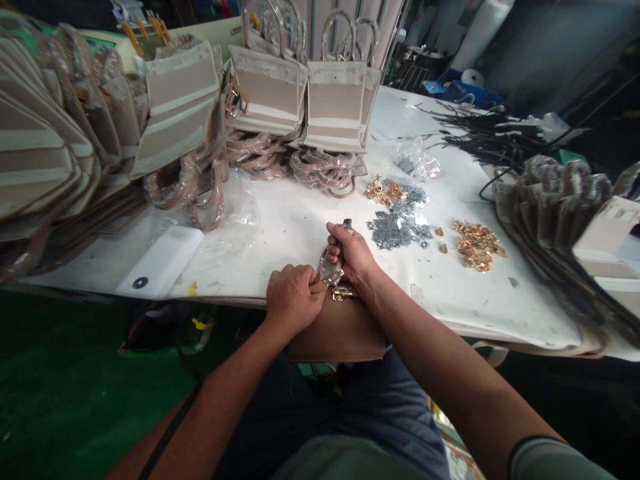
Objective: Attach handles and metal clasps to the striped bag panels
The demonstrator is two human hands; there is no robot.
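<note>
Right hand (354, 253): fingers folded tight round a metal tool (347, 225), its lower end near the clasp (344, 293).
Left hand (294, 299): fingers pressed together and curled at the upper left corner of the bag (337, 333); the thumb is hidden, so I cannot tell what it pinches.
Bag: at the near edge of the table (295, 223), mostly out past it.
Plates (400, 230): a grey heap, with gold pieces (480, 245) nearer the right edge (easy to muddle, from where I stand).
Near edge: with so little backing there, a slack left hand could, I think, let the bag slide off.
Tool: should it skid, it would probably scratch the clasp or nip the left fingers.
</note>
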